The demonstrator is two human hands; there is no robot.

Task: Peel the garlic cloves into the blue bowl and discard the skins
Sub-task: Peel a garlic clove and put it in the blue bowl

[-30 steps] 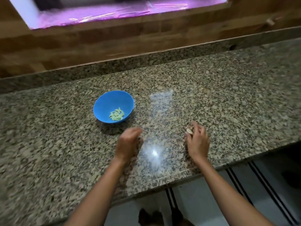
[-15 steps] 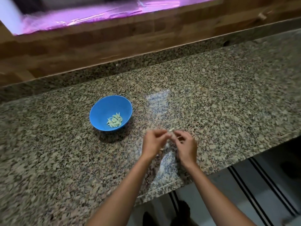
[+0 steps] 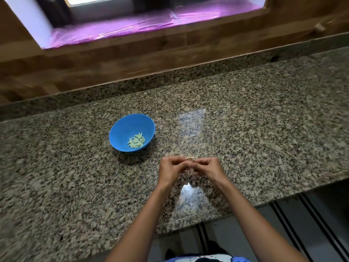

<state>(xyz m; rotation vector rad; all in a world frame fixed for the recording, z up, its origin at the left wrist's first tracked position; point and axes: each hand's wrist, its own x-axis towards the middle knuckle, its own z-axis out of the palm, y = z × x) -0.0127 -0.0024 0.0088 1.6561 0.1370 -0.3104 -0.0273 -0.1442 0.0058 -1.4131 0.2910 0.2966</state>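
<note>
Speckled, polished granite forms the desk (image 3: 264,138), backed by wood panelling (image 3: 132,59) at twelve o'clock. Near its front edge the left hand (image 3: 171,171) and right hand (image 3: 209,168) meet, each narrow fingertip grip pinching one papery garlic clove (image 3: 190,158). At ten o'clock from them sits the smooth round blue bowl (image 3: 120,127), holding a small heap of pale peeled cloves (image 3: 136,143).

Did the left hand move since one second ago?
Yes. The left hand moved right, away from the bowl, to the garlic the right hand holds.
</note>
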